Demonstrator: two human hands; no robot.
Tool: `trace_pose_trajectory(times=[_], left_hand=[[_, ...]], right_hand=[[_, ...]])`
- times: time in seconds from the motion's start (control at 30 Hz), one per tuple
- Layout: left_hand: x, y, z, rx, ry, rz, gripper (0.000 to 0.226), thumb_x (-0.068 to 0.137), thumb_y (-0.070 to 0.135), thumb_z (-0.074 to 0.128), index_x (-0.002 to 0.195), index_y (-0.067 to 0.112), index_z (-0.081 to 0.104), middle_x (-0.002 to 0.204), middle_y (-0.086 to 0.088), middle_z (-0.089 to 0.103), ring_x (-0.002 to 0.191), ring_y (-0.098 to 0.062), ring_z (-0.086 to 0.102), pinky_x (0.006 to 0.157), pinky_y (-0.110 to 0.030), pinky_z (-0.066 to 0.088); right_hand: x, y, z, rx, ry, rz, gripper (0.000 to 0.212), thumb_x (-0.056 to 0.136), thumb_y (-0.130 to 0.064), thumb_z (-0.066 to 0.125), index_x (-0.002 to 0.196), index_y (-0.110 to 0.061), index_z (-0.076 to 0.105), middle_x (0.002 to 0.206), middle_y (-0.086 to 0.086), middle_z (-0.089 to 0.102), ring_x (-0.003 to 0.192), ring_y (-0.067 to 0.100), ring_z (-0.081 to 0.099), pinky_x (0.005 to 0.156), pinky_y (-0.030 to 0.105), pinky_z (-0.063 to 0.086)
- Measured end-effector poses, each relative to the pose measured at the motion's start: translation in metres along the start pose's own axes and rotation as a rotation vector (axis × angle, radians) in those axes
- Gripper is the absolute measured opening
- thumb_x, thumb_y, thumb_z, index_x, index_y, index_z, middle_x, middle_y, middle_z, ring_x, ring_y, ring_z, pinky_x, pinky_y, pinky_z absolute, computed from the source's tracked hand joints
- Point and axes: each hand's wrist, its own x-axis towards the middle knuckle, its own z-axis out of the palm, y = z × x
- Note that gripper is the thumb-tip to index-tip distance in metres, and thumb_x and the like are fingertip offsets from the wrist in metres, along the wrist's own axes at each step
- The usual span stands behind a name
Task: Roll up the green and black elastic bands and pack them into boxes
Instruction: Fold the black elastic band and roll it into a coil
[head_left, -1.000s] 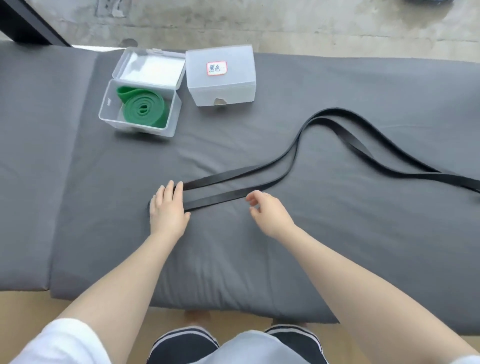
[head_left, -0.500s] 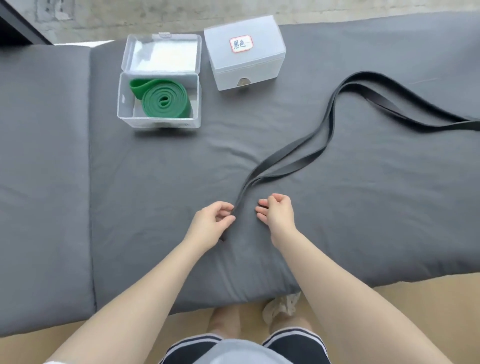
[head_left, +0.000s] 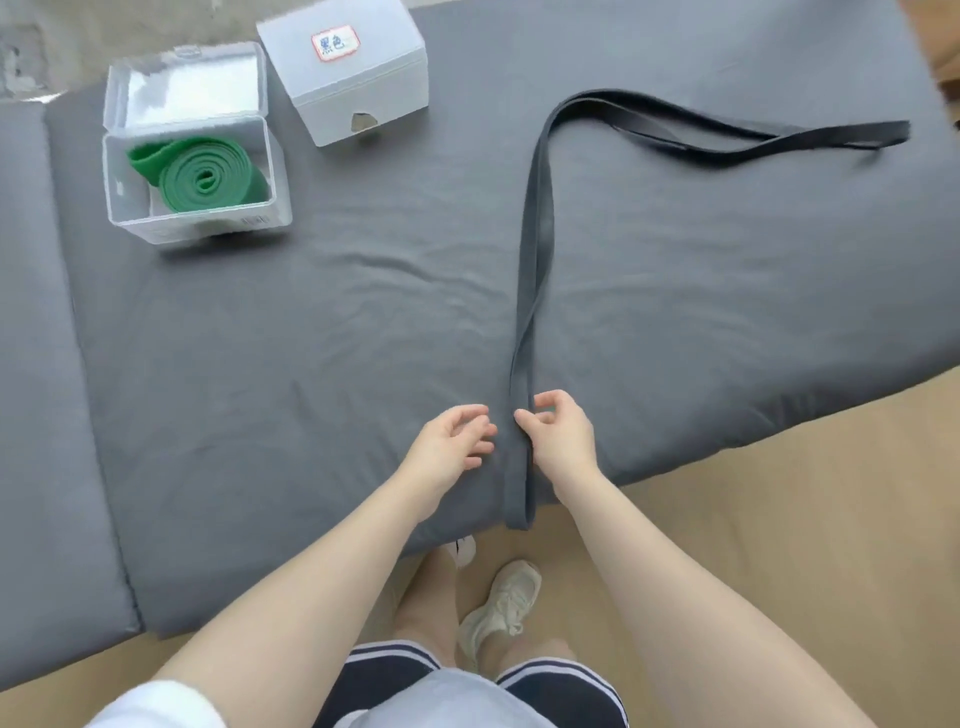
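Black band (head_left: 535, 249) now runs straight from the near mat edge away from the person, then bends right across the far side of the grey mat (head_left: 363, 322). Half a second ago it lay diagonally, its near end between the hands; now that folded end reaches the mat's front edge, past the wrists. The far end, earlier cut off by the frame, is visible at right.

Left hand (head_left: 452, 441) was at the band's end before; now it sits just left of the band, fingers loosely curled, grasping nothing. Right hand (head_left: 558, 434) sits on the band's right side, fingers curled, thumb and index at its edge; it looks like a pinch, but I cannot tell for sure.

Green band (head_left: 208, 176) unchanged: rolled, inside the open clear box (head_left: 197, 223) at far left. Closed white box (head_left: 353, 73) with a red-bordered label stands just right of it, same as before.

View has shifted: shoe (head_left: 498, 603) and floor (head_left: 779, 519) now more exposed.
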Motion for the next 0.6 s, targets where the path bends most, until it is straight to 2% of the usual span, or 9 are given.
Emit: trace_pose_trajectory(times=[0.07, 0.13, 0.2, 0.3, 0.4, 0.5, 0.6], left_hand=[[0.002, -0.004, 0.011, -0.030, 0.023, -0.014, 0.024, 0.097, 0.025, 0.046, 0.118, 0.018, 0.056, 0.102, 0.001, 0.064, 0.095, -0.016, 0.062, 0.084, -0.023, 0.049], [0.001, -0.011, 0.023, -0.012, -0.003, -0.024, 0.020, 0.096, 0.022, 0.048, 0.112, 0.018, 0.060, 0.099, 0.002, 0.065, 0.088, -0.012, 0.063, 0.081, -0.021, 0.050], [0.002, -0.018, 0.033, 0.029, 0.021, -0.004, 0.019, 0.095, 0.016, 0.050, 0.110, 0.016, 0.062, 0.096, 0.002, 0.066, 0.083, -0.010, 0.064, 0.081, -0.022, 0.050], [0.008, -0.030, 0.043, 0.071, 0.164, 0.049, 0.024, 0.091, 0.010, 0.056, 0.114, 0.010, 0.064, 0.099, -0.004, 0.069, 0.086, -0.019, 0.066, 0.083, -0.029, 0.052], [0.009, -0.034, 0.049, 0.037, 0.228, 0.062, 0.018, 0.089, 0.007, 0.057, 0.105, 0.009, 0.066, 0.094, -0.004, 0.069, 0.081, -0.018, 0.065, 0.070, -0.021, 0.053], [0.006, -0.033, 0.056, 0.079, 0.232, 0.100, 0.015, 0.089, 0.003, 0.055, 0.089, 0.015, 0.065, 0.085, 0.000, 0.066, 0.074, -0.015, 0.063, 0.062, -0.017, 0.052], [0.008, -0.035, 0.059, 0.183, 0.285, 0.118, 0.011, 0.087, 0.009, 0.058, 0.090, 0.019, 0.062, 0.091, -0.001, 0.067, 0.086, -0.019, 0.064, 0.083, -0.032, 0.054]], right_hand=[[-0.003, 0.015, -0.003, -0.083, -0.033, -0.044, 0.020, 0.087, -0.025, 0.060, 0.104, -0.016, 0.053, 0.079, -0.005, 0.058, 0.079, 0.017, 0.056, 0.075, 0.031, 0.046], [-0.003, 0.030, -0.003, -0.126, -0.008, -0.069, 0.022, 0.088, -0.022, 0.059, 0.108, -0.016, 0.056, 0.082, -0.003, 0.057, 0.085, 0.018, 0.057, 0.080, 0.032, 0.046], [-0.004, 0.040, -0.003, -0.049, 0.007, -0.073, 0.024, 0.088, -0.018, 0.057, 0.112, -0.014, 0.058, 0.083, -0.004, 0.058, 0.085, 0.018, 0.057, 0.083, 0.031, 0.047], [-0.006, 0.054, -0.004, 0.100, -0.055, -0.097, 0.029, 0.087, -0.012, 0.057, 0.116, -0.016, 0.057, 0.085, -0.006, 0.062, 0.083, 0.014, 0.059, 0.083, 0.030, 0.049], [-0.013, 0.064, -0.009, 0.245, -0.115, -0.090, 0.025, 0.085, -0.015, 0.062, 0.109, -0.020, 0.057, 0.093, -0.006, 0.066, 0.089, 0.013, 0.062, 0.083, 0.028, 0.051], [-0.014, 0.068, -0.009, 0.081, -0.090, -0.134, 0.029, 0.080, -0.021, 0.069, 0.106, -0.018, 0.058, 0.094, -0.006, 0.062, 0.090, 0.013, 0.062, 0.084, 0.029, 0.050], [-0.012, 0.065, -0.004, 0.114, -0.063, -0.134, 0.016, 0.081, -0.012, 0.063, 0.094, -0.021, 0.059, 0.090, 0.000, 0.067, 0.088, 0.022, 0.065, 0.082, 0.040, 0.054]])
